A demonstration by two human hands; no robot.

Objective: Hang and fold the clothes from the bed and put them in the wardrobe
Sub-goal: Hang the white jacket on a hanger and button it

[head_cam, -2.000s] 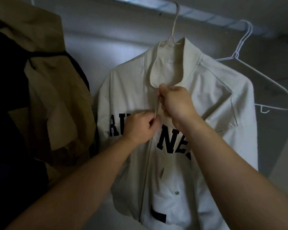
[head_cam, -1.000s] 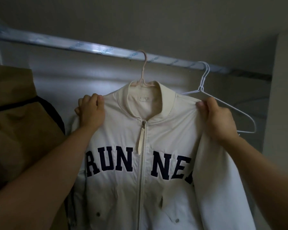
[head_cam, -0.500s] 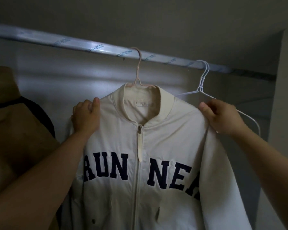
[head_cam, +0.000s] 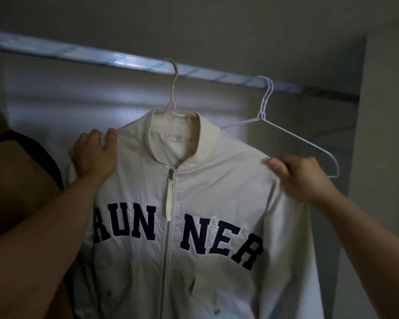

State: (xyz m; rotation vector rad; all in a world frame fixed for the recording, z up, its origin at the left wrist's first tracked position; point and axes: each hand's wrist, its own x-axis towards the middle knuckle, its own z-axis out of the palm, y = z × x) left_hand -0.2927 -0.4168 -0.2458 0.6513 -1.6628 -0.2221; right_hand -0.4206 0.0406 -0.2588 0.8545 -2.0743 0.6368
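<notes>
Head view, wardrobe [head_cam: 382, 116], metal rail [head_cam: 115, 59], jacket [head_cam: 219, 192]

The jacket [head_cam: 217, 185] bears "RUN NER" in dark block letters, split by the zip. The rail [head_cam: 124, 59] carries a repeated print ending "HONG"; its beginning is unclear.

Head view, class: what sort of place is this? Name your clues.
Probably inside a wardrobe: a rail spans the top, a cream jacket hangs from it on a pink hanger, and empty white hangers hang beside it.
</notes>
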